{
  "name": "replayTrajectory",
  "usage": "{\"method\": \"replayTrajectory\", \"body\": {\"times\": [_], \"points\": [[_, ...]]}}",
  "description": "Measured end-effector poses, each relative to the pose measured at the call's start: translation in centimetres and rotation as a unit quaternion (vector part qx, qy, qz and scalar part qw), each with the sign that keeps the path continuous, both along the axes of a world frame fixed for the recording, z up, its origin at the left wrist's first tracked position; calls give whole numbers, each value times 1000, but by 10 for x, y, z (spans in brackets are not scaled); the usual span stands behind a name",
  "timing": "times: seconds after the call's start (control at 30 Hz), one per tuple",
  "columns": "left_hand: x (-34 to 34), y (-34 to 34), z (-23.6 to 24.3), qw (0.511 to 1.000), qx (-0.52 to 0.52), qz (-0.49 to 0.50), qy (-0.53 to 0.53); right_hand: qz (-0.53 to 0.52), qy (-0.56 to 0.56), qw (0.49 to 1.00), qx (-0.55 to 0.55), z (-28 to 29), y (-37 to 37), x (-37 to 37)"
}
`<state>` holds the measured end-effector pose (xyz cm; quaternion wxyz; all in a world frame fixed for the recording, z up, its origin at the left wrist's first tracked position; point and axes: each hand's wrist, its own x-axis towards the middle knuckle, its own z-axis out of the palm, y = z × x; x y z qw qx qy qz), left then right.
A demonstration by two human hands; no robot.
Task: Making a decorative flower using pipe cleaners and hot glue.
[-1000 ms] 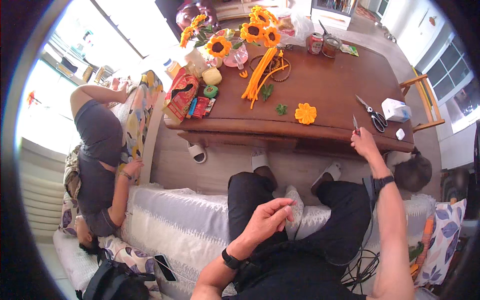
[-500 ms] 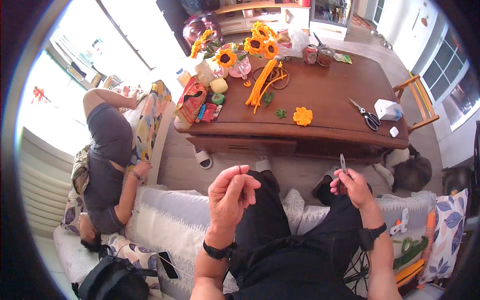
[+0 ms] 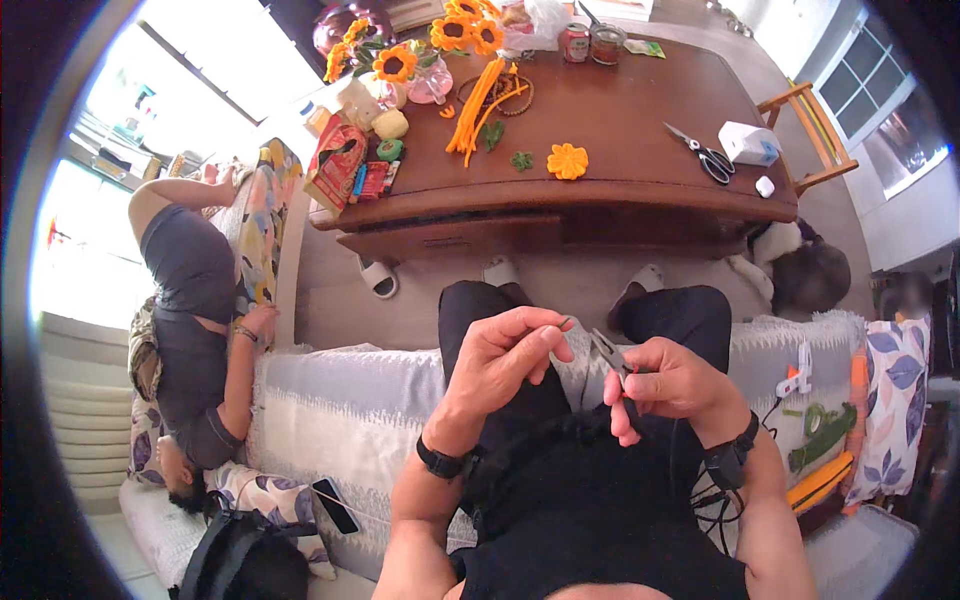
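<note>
My left hand (image 3: 513, 365) is pinched on a thin dark piece (image 3: 564, 322), like wire, above my lap. Just right of it my right hand (image 3: 655, 388) grips metal pliers (image 3: 612, 355), their jaws tilted toward that piece, a small gap between them. On the wooden table (image 3: 650, 100) beyond lie an orange flower piece (image 3: 567, 161), small green pieces (image 3: 521, 160), orange strips (image 3: 478, 108) and black-handled scissors (image 3: 714, 163).
Crocheted sunflowers (image 3: 395, 63), red packages (image 3: 336, 158) and a white box (image 3: 748, 143) are on the table. A person (image 3: 190, 290) lies at left. A glue gun (image 3: 794, 375) is at right on the sofa (image 3: 335, 410). An animal (image 3: 808, 278) lies by the table.
My right hand has brought the pliers from the table edge down and inward to beside my left hand. My left hand rose, then shifted right toward the pliers.
</note>
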<state>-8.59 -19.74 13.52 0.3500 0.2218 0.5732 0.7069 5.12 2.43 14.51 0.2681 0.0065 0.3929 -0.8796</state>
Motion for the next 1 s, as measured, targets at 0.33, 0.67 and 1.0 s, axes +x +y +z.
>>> {"method": "replayTrajectory", "body": {"times": [0.33, 0.67, 1.0], "points": [[14, -1, 3, 999, -16, -34, -7, 10, -33, 998, -57, -14, -11, 4], [14, 0, 9, 998, -29, -63, -7, 22, -51, 992, -115, -9, -9, 8], [20, 4, 16, 997, -45, -54, 26, 33, -96, 987, -126, -9, -6, 12]]}}
